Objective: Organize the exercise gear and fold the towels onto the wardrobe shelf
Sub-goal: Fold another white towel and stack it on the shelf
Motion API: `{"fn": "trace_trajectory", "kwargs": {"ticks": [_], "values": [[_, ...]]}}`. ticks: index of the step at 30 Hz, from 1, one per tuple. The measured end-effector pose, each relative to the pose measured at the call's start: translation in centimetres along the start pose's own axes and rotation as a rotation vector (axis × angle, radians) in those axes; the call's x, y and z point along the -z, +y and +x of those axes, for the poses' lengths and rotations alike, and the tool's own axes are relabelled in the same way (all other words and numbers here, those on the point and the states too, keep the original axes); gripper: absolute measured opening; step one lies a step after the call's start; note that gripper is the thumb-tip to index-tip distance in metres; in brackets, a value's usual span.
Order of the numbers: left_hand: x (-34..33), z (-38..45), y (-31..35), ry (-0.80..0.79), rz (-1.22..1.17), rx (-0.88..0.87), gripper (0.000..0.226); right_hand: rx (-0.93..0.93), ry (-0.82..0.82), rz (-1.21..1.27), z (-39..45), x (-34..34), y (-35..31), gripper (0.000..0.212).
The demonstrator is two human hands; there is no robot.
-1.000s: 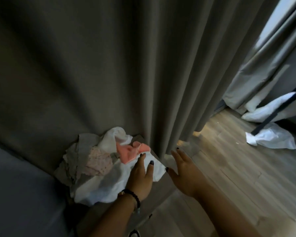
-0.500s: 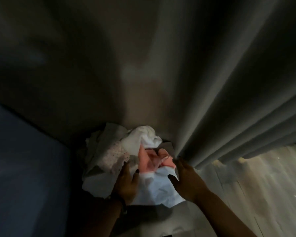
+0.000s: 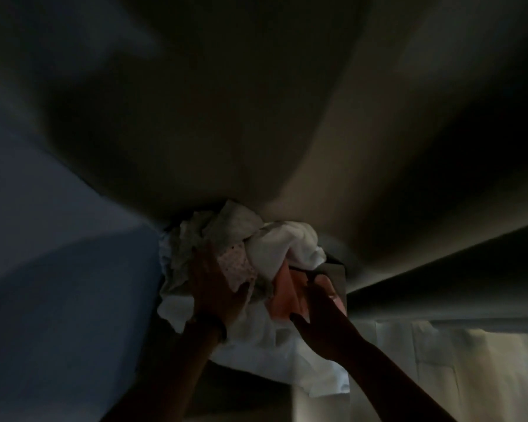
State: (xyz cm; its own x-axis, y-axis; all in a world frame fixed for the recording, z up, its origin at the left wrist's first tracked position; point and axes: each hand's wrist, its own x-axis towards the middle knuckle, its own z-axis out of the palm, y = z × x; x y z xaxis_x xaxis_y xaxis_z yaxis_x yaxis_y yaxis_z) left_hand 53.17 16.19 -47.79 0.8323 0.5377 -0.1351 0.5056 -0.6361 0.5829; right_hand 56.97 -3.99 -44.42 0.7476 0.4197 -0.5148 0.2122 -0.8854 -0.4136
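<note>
Towels [image 3: 256,269] lie heaped under both hands — fingers [image 3: 241,292] spread flat on top.

Head camera looks steeply down, close over a cloth pile [image 3: 256,257].

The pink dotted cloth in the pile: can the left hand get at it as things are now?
Probably yes. The left hand already rests on the pile right beside the pink dotted cloth, which lies on top with nothing covering it; the right hand is busy on the salmon cloth.
</note>
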Motion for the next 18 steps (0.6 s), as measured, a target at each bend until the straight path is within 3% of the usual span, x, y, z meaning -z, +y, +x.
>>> {"fn": "trace_trajectory", "kwargs": {"ticks": [2,5,8,14,18], "values": [[-0.2,3.0,-0.3,-0.114,0.084,-0.073,0.123,-0.014,-0.005,0.035,0.7,-0.7,0.0,0.071],[-1.2,5.0,-1.4,-0.244,0.256,0.021,0.132,-0.022,0.011,0.014,1.1,-1.7,0.3,0.072],[-1.6,5.2,-2.8,-0.351,0.343,-0.005,0.121,-0.054,0.029,0.047,1.1,-2.5,0.4,0.075],[1.5,3.9,-2.5,-0.169,-0.025,-0.087,0.092,-0.002,0.084,0.102,0.3,-2.0,-0.1,0.075],[4.5,0.4,-0.7,-0.153,-0.506,0.098,0.057,0.1,0.19,0.045,-0.7,-0.4,-2.1,0.091]]}}
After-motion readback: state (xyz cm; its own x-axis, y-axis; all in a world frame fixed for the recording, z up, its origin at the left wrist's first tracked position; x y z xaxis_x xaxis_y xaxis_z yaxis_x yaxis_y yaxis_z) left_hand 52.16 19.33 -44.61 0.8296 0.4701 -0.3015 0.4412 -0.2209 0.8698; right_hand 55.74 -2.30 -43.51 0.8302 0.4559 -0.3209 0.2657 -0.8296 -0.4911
